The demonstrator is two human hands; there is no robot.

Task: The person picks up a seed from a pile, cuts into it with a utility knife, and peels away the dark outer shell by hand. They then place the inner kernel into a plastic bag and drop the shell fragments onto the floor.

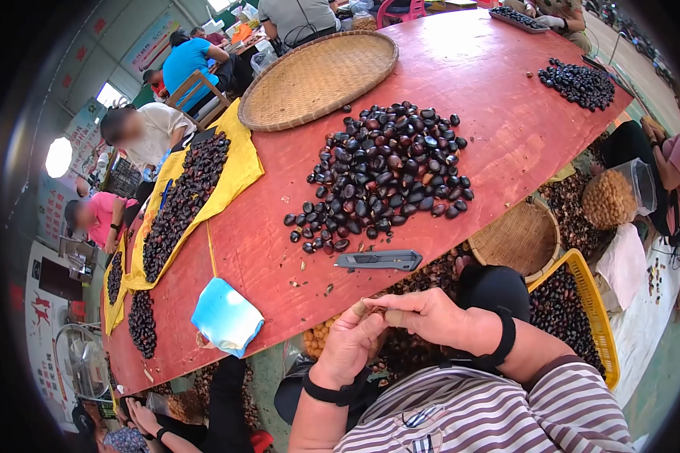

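Just off the near edge of the red table point(253, 226), my left hand point(349, 343) and my right hand point(428, 317) meet at the fingertips. Both are closed in a pinch. Whatever lies between the fingers is too small and covered to make out. A grey utility knife point(378, 260) lies on the table beyond them. Behind the knife is a big heap of dark, shiny nuts point(389, 170), with a few strays around it. To the left, a blue and white cloth piece point(227, 315) rests at the table's edge.
A round woven tray point(317, 79) sits at the back. On the left, more nuts lie on yellow sheeting point(238, 155). A yellow crate point(597, 321) and a woven basket point(517, 238) stand low at my right. Several people sit around the table.
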